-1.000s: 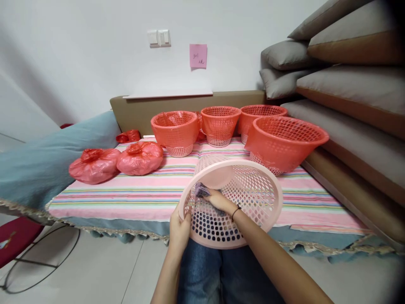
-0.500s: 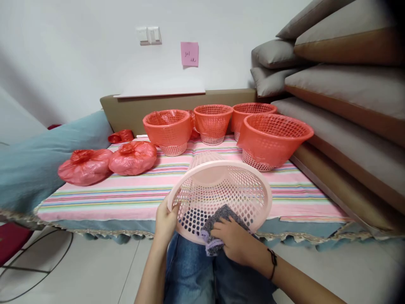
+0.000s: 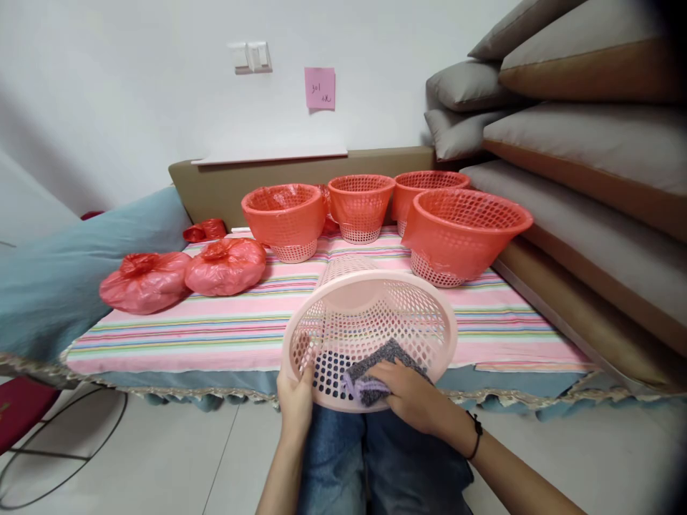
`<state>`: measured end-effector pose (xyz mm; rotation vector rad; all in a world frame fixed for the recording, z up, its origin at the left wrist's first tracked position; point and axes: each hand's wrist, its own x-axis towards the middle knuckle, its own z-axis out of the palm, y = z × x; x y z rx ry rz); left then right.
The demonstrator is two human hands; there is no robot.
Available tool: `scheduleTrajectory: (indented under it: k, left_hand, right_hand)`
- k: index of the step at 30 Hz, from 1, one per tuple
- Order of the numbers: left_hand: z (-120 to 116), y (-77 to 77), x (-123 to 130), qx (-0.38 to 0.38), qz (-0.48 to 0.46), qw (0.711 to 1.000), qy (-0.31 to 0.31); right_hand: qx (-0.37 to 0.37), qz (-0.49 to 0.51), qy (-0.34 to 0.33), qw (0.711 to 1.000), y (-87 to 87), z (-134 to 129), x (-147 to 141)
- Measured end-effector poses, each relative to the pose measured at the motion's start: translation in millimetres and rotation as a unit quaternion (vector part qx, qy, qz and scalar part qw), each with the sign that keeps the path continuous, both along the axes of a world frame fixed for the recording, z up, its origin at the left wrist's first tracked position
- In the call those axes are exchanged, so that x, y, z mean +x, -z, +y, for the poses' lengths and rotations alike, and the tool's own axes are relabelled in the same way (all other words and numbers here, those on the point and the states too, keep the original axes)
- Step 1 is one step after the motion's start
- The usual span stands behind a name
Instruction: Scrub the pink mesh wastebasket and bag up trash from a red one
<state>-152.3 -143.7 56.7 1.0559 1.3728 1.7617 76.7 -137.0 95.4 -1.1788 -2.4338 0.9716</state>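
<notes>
A pale pink plastic basket (image 3: 370, 286) with a mesh of holes lies tilted on its side, its wide mouth facing me above my knees. My left hand (image 3: 296, 393) grips the rim at its lower left, thumb inside and fingers mostly hidden behind the wall. A dark grey cloth with a purple edge (image 3: 394, 350) is bunched under my right hand (image 3: 411, 393), pressed against the inner wall at the lower right. The fingers of my right hand curl over the cloth.
Several baskets wrapped in red plastic bags (image 3: 466, 236) stand at the back of the striped cloth (image 3: 187, 343). Two tied red bags (image 3: 144, 282) sit at the left, a red roll (image 3: 207, 230) behind them. Stacked grey-brown cushions (image 3: 585, 143) rise at the right.
My right hand and the cloth have moved slightly up and right inside the basket. My left hand has shifted lower along the rim, and the basket has turned a little.
</notes>
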Motion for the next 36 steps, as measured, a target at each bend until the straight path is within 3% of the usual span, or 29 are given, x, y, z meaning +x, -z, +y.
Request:
scheduleTrajectory:
  k: [2, 5, 8, 10, 13, 19, 22, 27, 36]
  left_hand:
    - [1.5, -3.6, -2.8, -0.001, 0.011, 1.000, 0.000]
    - [6.9, -19.6, -8.0, -0.007, 0.047, 0.999, -0.002]
    - [12.0, -33.3, -7.5, -0.008, 0.071, 0.997, -0.002]
    - [14.0, -37.0, -5.3, -0.006, 0.084, 0.996, -0.002]
    - [15.1, -36.3, -4.7, -0.003, 0.084, 0.996, 0.001]
    - [13.7, -27.6, -17.0, -0.020, 0.072, 0.997, 0.029]
    - [13.5, -22.3, -22.2, -0.022, 0.057, 0.997, 0.038]
    - [14.3, -16.5, -22.1, -0.016, 0.055, 0.998, 0.031]
    - [13.3, -9.4, -21.9, -0.014, 0.047, 0.999, 0.018]
  right_hand:
    - [-0.033, 0.110, 0.027, 0.993, -1.0, 10.6, -0.3]
    - [-0.076, 0.271, 0.116, 0.952, -5.4, 35.7, -7.1]
    - [-0.038, 0.373, 0.203, 0.905, -11.7, 67.9, -22.5]
    - [0.042, 0.369, 0.228, 0.900, -12.4, 90.9, -36.7]
    - [0.115, 0.278, 0.249, 0.921, 0.1, 121.9, -62.1]
    - [0.039, 0.194, 0.220, 0.955, 52.5, 144.8, -110.9]
    - [0.011, 0.163, 0.212, 0.963, 65.6, 146.5, -119.3]
    - [-0.028, 0.135, 0.171, 0.976, 64.0, 158.5, -112.3]
    - [-0.055, 0.175, 0.062, 0.981, 41.9, 159.8, -102.9]
